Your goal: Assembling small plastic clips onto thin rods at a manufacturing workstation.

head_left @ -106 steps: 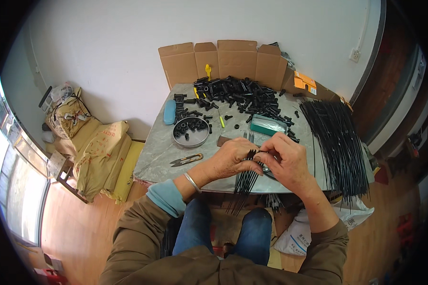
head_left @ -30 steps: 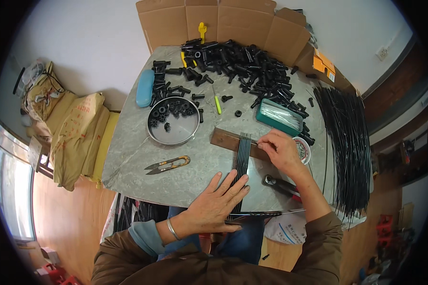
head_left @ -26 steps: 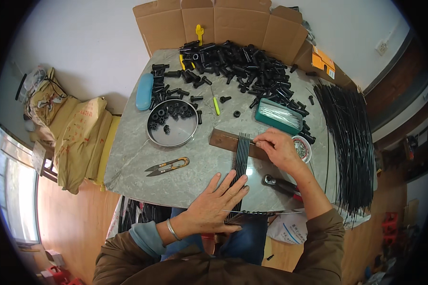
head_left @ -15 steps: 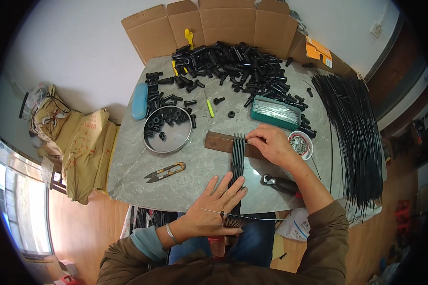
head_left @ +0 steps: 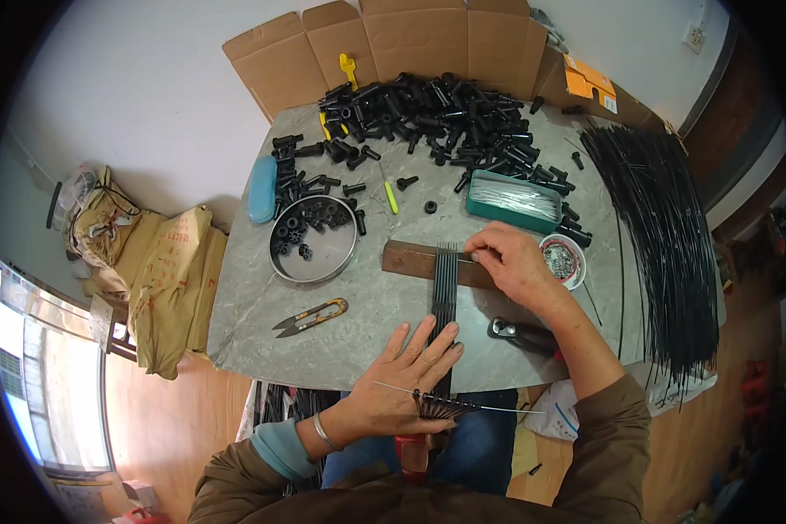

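My left hand [head_left: 408,371] lies flat with fingers spread over a row of thin black rods [head_left: 444,293], pressing them together side by side. Their upper ends rest across a brown wooden block [head_left: 408,258]. Below that hand the rods fan out to a thin metal rod [head_left: 508,410] strung with small black pieces. Just right of the rod tips, my right hand [head_left: 517,266] pinches what looks like a fine metal wire, whose far end reaches toward the rods. A black-handled tool [head_left: 522,334] with a metal head lies below my right wrist.
Around the grey table [head_left: 244,336] are snips [head_left: 312,317], a round tin [head_left: 281,262] of black parts, a green tray [head_left: 498,212] of silver pins, a white cup [head_left: 578,271] of small metal bits, piled black fittings [head_left: 445,118], a blue case [head_left: 262,189] and a black rod bundle [head_left: 659,236].
The whole view has shifted slightly. My right fingers have drawn a little to the right, away from the rod tips. My left hand stays pressed on the rods.
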Motion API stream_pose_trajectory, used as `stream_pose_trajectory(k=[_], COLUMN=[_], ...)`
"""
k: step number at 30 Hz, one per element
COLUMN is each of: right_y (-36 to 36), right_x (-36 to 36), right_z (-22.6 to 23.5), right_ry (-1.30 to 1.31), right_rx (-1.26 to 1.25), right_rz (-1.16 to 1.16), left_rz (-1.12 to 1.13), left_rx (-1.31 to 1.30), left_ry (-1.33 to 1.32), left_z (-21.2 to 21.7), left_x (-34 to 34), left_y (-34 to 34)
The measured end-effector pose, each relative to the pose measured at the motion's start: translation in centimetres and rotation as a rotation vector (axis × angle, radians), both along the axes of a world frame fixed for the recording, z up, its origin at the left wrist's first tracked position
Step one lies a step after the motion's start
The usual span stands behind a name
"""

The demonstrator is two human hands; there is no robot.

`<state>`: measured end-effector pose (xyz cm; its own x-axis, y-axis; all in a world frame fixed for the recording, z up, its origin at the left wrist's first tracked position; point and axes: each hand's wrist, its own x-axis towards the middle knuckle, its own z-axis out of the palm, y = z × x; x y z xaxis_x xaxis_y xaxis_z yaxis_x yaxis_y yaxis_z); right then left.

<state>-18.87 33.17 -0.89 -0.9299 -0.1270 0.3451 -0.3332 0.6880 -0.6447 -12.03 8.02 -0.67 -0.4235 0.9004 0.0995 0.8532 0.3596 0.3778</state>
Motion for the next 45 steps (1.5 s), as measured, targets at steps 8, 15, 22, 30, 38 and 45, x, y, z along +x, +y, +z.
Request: stream_pose_trajectory(k=[8, 15, 22, 30, 38, 45], right_y=[-0.6, -1.1, -0.9, 1.2, 2.0, 1.6], right_x=[-0.6, -0.5, -0.2, 0.6, -0.9, -0.9], right_z=[0.5, 0.9, 1.1, 2.4, 1.8, 2.3], right_ry=[-0.079, -0.201, -0.058, -0.152, -0.073, -0.045], right_rx=[-0.055, -0.159, -0.119, 0.156, 0.167, 0.154], right_rz=[-0.042, -0.057, -0.161, -0.041, 0.054, 0.098], left_rz=[-0.003, 0.002, 0.016, 0.015, 0.023, 0.025], left_rx=[0.016, 0.062, 0.064, 0.048, 0.043, 0.037], left_ry=[-0.024, -0.042, -0.043, -0.027, -0.041, -0.036], left_z=[0.1, 0.1, -0.2, -0.1, -0.2, -0.2], left_x=[0.1, 0.2, 0.2, 0.2, 0.2, 0.2], left_y=[-0.1, -0.3, -0.4, -0.4, -0.4, -0.2])
